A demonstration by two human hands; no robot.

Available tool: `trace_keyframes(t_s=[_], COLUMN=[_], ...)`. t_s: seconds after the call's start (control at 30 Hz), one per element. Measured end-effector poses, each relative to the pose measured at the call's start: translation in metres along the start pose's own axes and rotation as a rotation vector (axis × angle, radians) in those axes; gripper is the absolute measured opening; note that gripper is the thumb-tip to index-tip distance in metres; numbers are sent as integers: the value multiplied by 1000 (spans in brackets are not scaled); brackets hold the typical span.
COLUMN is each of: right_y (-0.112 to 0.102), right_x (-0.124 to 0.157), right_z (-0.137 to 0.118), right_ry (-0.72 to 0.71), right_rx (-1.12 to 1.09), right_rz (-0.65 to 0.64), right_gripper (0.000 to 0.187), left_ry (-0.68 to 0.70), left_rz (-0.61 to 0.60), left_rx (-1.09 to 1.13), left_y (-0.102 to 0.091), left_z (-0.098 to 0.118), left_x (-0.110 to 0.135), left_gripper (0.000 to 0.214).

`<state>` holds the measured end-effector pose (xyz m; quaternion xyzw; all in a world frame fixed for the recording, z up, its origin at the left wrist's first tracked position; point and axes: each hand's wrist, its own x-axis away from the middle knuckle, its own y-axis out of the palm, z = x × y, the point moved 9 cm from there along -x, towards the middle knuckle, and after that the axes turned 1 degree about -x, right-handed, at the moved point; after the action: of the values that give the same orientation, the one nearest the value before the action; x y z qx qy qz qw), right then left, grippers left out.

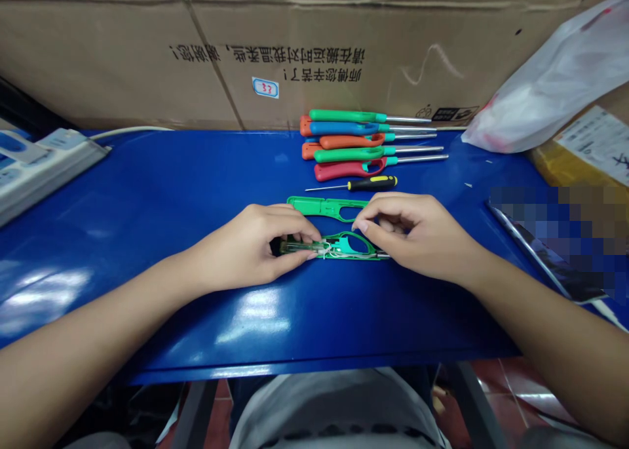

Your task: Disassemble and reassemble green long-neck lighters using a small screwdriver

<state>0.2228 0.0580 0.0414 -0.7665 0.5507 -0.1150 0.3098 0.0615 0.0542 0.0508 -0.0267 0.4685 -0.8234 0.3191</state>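
Note:
A green long-nosed lighter lies opened on the blue table. Its lower half (366, 257) carries a clear fuel tank (297, 246), thin pale wires and a turquoise trigger (343, 244). My left hand (265, 242) grips this half at the tank end, fingers over the far side and thumb along the near side. My right hand (417, 233) is closed, thumb and forefinger pinched just above the trigger opening; whatever is between them is too small to make out. The lighter's other green shell half (314, 206) lies just behind, inner side up, its right end partly hidden by my right hand.
Behind lie a screwdriver (372, 183) and a row of several lighters (348, 154) in various colours. A cardboard box (147, 62) stands at the back. There is a power strip (54, 157) at left, a plastic bag (550, 82) and a dark flat packet (545, 246) at right.

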Motion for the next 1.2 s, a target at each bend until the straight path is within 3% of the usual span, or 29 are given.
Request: trace_keyframes(t_s=[0.17, 0.43, 0.63, 0.87, 1.2], right_y=[2, 27, 34, 34, 35], right_x=[2, 11, 12, 10, 11], right_z=[-12, -22, -18, -17, -14], right_ry=[-135, -378, -361, -346, -337], right_rx=[137, 261, 278, 289, 285], right_rz=[11, -184, -249, -249, -270], right_gripper=[11, 23, 29, 35, 35], left_ry=[41, 66, 114, 112, 88], left_rz=[38, 42, 65, 7, -75], left_rx=[4, -29, -120, -168, -167], left_y=[-2, -1, -8, -15, -7], left_z=[0, 1, 8, 13, 7], left_x=[1, 3, 5, 5, 6], left_gripper=[14, 14, 14, 16, 21])
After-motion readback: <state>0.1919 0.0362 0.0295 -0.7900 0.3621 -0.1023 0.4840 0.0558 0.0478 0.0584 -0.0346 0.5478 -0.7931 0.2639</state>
